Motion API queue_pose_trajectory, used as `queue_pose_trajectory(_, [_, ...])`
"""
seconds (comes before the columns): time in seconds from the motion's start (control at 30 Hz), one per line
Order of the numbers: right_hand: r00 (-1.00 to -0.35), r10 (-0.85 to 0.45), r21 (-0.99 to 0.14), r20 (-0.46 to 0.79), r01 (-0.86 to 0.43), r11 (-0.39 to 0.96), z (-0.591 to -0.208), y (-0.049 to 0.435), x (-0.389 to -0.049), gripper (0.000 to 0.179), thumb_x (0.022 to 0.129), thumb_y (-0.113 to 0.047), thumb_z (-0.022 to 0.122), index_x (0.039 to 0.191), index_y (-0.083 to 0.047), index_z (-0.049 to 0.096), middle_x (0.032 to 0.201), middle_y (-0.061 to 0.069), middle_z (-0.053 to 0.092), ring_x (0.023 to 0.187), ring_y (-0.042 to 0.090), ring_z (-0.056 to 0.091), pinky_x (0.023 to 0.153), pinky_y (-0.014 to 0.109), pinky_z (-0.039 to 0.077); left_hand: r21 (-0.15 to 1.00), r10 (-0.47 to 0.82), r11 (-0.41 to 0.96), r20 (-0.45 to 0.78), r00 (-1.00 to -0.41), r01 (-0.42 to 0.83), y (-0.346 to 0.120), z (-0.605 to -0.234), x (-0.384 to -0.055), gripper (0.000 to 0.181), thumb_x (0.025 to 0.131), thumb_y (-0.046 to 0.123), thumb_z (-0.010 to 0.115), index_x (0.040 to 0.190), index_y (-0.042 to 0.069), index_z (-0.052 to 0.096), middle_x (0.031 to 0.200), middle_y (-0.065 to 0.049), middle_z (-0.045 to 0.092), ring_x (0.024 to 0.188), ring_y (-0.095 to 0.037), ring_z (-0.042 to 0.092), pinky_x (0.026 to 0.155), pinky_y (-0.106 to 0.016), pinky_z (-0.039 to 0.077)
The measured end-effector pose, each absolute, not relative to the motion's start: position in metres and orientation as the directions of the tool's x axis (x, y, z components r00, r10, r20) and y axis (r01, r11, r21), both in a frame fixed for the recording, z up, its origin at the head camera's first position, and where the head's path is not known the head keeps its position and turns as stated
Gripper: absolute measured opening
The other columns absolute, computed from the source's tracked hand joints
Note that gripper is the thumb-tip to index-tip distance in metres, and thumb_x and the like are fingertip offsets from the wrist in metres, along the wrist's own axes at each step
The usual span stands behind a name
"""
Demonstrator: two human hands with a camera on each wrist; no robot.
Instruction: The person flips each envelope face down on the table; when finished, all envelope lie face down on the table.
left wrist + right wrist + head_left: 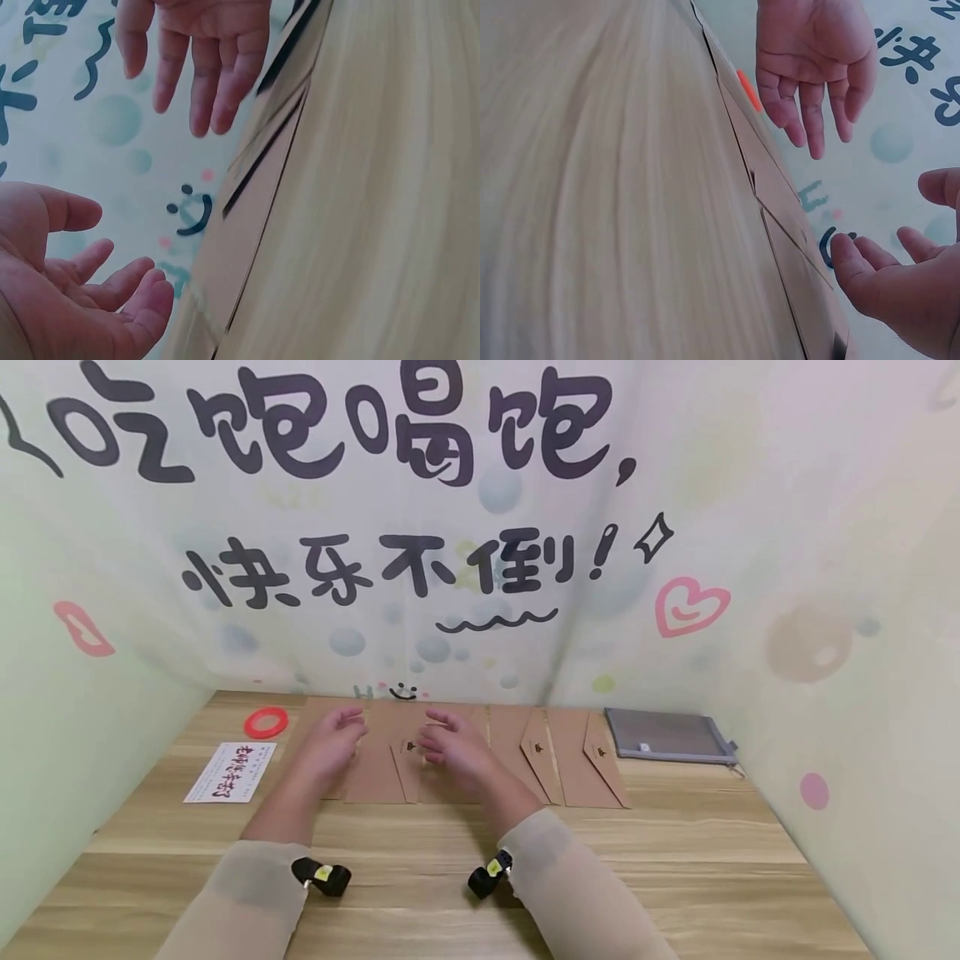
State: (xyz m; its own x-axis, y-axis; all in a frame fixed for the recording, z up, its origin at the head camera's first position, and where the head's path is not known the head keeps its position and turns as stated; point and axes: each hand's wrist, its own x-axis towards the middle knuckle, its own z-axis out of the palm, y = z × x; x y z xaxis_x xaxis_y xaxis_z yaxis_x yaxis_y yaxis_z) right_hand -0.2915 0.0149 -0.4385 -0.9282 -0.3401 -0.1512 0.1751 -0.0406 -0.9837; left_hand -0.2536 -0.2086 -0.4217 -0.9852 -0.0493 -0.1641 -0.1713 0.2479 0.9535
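Observation:
Both hands hover over a row of several brown paper envelopes (375, 777) lying side by side at the back of the table. My left hand (335, 747) is above the left part of the row, palm turned inward, fingers relaxed and holding nothing. Facing it, my right hand (459, 750) hangs over the middle envelopes, its fingers loosely bent with nothing in them. In the left wrist view a gap shows between the left hand (90, 292) and the right hand (206, 60). Pointed flaps with a small dark crown print show on some envelopes, such as the rightmost envelope (581, 777).
Left of the row lie a red ring-shaped roll (266, 722) and a white card with red writing (231, 772). A grey zip pouch (667, 735) lies at the right end. Behind the wooden table (420, 877) hangs a printed white curtain (420, 635).

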Motion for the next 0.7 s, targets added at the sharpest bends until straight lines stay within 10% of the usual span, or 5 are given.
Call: queue_pose_trajectory(0.7, [-0.899,-0.388,-0.968,-0.202,0.245,-0.062,-0.4468,0.0225,-0.2875,0.062,0.106,-0.018,0.061,0.163,-0.005,0.039,0.163,0.027,0.047,0.148,0.042,0.054,0.121,0.052,0.049,0.895,-0.029,0.405,-0.193,-0.981,-0.188,-0.1990,-0.4262,-0.2477,0.062,0.109,0.030,0.050,0.165,0.008,0.035,0.168,-0.026,0.040,0.155,-0.048,0.039,0.130,-0.063,0.031])
